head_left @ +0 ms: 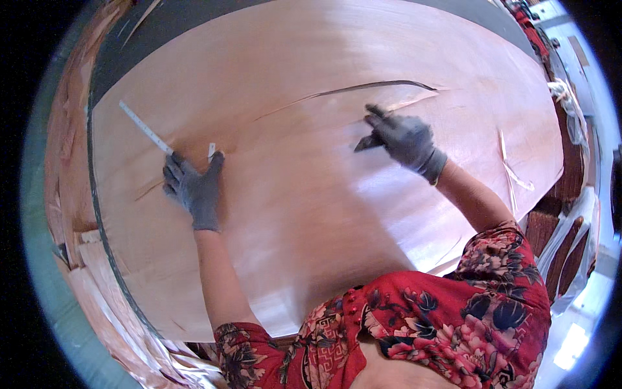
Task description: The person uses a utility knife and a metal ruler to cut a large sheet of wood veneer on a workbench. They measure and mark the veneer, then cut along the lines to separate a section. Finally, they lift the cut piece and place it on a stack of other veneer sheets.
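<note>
Veneer sheet [311, 214], left hand [193, 188] flat, right hand [403, 139] perhaps pinching dark blade [367, 143]

At the upper edge of the frame you see a dark tabletop [168, 26], with bright daylight on the pale floor [573, 343] at lower right.

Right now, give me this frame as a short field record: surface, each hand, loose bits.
surface: large thin wood veneer sheet, with a long curved split near its far edge
left hand: grey-gloved left hand pressed flat on the sheet, by a pale strip of tape
right hand: grey-gloved right hand holding a small dark tool just below the split
loose bits: veneer slivers to the right
</note>
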Demonstrator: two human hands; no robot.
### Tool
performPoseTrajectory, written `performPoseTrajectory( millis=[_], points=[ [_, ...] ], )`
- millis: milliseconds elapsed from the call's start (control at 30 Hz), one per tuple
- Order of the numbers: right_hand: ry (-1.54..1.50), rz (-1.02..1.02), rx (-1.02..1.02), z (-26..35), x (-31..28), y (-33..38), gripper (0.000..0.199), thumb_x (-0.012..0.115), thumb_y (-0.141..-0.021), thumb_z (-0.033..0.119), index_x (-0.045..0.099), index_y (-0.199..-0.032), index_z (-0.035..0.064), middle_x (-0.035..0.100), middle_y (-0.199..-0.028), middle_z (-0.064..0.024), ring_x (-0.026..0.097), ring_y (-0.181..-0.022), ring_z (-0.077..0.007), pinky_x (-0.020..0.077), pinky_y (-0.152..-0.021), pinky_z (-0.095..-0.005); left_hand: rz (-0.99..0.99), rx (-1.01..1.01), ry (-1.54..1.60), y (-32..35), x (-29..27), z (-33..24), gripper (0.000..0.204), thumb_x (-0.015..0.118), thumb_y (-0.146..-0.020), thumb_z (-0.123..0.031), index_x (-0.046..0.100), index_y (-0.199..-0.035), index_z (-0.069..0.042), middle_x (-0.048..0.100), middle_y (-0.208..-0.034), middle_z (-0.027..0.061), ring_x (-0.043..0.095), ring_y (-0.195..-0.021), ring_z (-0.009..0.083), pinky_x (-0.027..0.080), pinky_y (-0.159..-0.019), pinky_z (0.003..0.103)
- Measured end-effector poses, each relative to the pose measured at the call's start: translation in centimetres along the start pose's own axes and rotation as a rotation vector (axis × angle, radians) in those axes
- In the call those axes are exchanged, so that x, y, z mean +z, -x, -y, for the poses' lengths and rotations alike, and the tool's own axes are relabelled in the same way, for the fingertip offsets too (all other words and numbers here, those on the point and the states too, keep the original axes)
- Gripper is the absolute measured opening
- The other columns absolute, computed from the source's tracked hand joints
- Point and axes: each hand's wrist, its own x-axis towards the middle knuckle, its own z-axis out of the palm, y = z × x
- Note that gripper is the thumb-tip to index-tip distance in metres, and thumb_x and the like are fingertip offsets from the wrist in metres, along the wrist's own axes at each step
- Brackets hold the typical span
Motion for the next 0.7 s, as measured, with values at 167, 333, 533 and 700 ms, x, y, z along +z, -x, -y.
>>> performPoseTrajectory(
  millis=[167,333,533,700],
  points=[
    [-0.141,-0.015,0.152,0.9,0.1,1.2,0.022,0.064,-0.077,0.021,0.063,-0.098,0.0137,0.063,-0.104,-0.0038,0.064,-0.066,-0.0213,0.0494,-0.055,-0.0328,0.007,0.044,-0.022,-0.5,0.6,0.8,0.107,0.057,-0.069,-0.071,0.025,-0.141,0.001,0.028,-0.145,0.0178,0.023,-0.134,0.0353,0.017,-0.105,0.052],
    [-0.114,-0.023,0.183,-0.4,0.5,1.4,0.016,0.063,-0.077,0.018,0.062,-0.092,0.0135,0.065,-0.099,-0.0028,0.063,-0.067,-0.0221,0.0498,-0.056,-0.0335,0.005,0.024,-0.066,-0.5,1.1,1.1,0.105,0.055,-0.070,-0.073,0.027,-0.140,0.000,0.029,-0.145,0.0188,0.024,-0.133,0.0363,0.019,-0.104,0.052],
    [-0.148,-0.065,0.287,-1.3,1.4,1.5,0.018,0.059,-0.082,0.021,0.061,-0.097,0.0117,0.064,-0.100,-0.0035,0.065,-0.068,-0.0240,0.0509,-0.056,-0.0348,0.003,0.023,-0.131,-0.5,1.1,0.9,0.102,0.055,-0.071,-0.073,0.029,-0.140,-0.001,0.032,-0.142,0.0212,0.029,-0.131,0.0367,0.023,-0.103,0.050],
    [-0.153,-0.068,0.317,-1.2,1.7,1.5,0.022,0.058,-0.084,0.023,0.060,-0.102,0.0109,0.063,-0.107,-0.0054,0.065,-0.071,-0.0250,0.0516,-0.057,-0.0351,-0.137,0.070,-0.017,-0.3,2.3,2.1,0.101,0.058,-0.070,-0.070,0.030,-0.139,-0.001,0.033,-0.141,0.0233,0.029,-0.130,0.0398,0.023,-0.104,0.051]
  ],
)
